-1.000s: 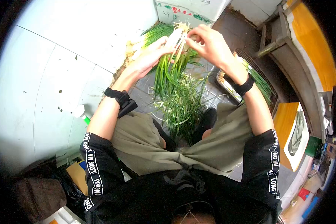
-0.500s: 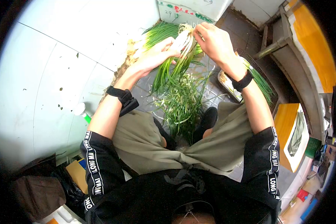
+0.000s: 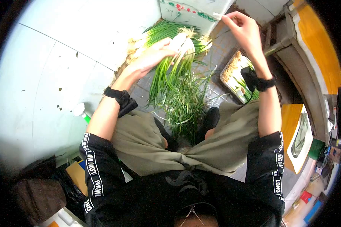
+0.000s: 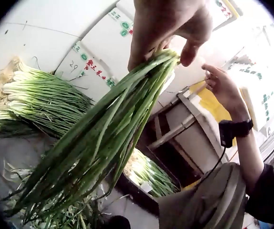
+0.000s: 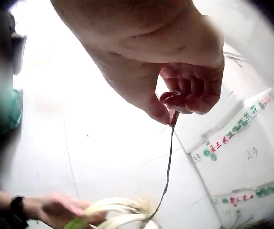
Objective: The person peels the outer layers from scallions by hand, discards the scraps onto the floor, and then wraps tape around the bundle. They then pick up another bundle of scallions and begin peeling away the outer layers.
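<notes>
My left hand (image 3: 153,58) grips a bunch of green onions (image 3: 183,47), its white root ends up and the long green leaves (image 4: 98,129) hanging down. In the left wrist view, the left hand (image 4: 170,28) wraps around the bunch, its thumb on the near side. Out to the upper right, apart from the bunch, my right hand (image 3: 244,32) pinches a thin strip (image 5: 169,167) between thumb and forefinger. In the right wrist view this strip runs from the fingertips down to the onions' root ends (image 5: 144,210).
More green onions (image 4: 41,98) lie piled against the wall. Leaf trimmings (image 3: 185,109) are heaped on the floor between my feet. A basket (image 3: 225,81) holding green onions stands on the right. Printed white boxes (image 3: 193,13) are stacked ahead, a metal-legged table (image 3: 278,47) right of them.
My right hand has left the root ends of the bunch and moved up and to the right with the strip. The left hand stays nearly in place, still holding the green onions.
</notes>
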Demonstrator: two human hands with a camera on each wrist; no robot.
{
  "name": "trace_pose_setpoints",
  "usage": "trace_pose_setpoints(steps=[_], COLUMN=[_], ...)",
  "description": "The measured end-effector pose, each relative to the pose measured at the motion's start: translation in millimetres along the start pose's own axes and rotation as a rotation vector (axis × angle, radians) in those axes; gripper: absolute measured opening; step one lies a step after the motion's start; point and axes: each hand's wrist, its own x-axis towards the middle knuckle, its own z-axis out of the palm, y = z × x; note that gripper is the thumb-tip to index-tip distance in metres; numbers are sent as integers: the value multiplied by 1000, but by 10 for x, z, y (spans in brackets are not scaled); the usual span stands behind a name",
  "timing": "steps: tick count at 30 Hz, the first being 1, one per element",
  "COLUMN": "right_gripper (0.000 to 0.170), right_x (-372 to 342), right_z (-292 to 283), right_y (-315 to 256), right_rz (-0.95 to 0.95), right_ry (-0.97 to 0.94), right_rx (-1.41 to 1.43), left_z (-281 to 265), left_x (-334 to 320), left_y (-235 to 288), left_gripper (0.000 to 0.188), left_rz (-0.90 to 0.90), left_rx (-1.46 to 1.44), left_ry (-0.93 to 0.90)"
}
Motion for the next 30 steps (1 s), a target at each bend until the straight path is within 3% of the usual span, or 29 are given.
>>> trace_pose_setpoints(steps=[2,3,6,9,10,12,15,16,19,20,22,24,28,30], right_gripper=[29,27,25,27,24,23,30,29,25,25,26,27,25,23], right_x=[-103,-141,-202,-275,-310,-453,-739,-804,-997,-1027,-1058,-1097,-1136,-1158], right_z=[-190,-296,-418,-216,-133,49,307,334,505,590,769,936,1019,1044], right_y=[-175,-250,-265,-191,-196,-229,-95,-170,-163,-119,-15,149,205,200], right_rz=[113,195,205,3,-5,-227,-370,-321,-313,-311,-230,-199,-139,-358], right_ry=[-108,-163,-201,-222,-282,-393,-683,-858,-1018,-1018,-910,-879,-837,-620], right_rx=[386,452,510,323,188,41,-298,-385,-370,-368,11,51,37,35], left_z=[-61,-75,-183,-267,-259,-240,-175,-182,-194,-188,-204,-287,-314,-310], left_x=[-14,-15,5,21,17,-32,-93,-94,-113,-131,-137,-113,-139,-135], left_y=[26,46,19,24,56,100,213,209,203,195,157,129,143,153], left_gripper=[39,43,43,46,48,49,50,50,49,45,42,43,41,42], left_rz=[66,66,48,77,105,110,115,112,97,100,98,107,96,133], left_rx=[-108,-155,-208,-195,-201,-224,-256,-253,-291,-324,-358,-477,-572,-639], left_ry=[116,138,216,195,210,218,267,265,251,258,264,151,100,-2])
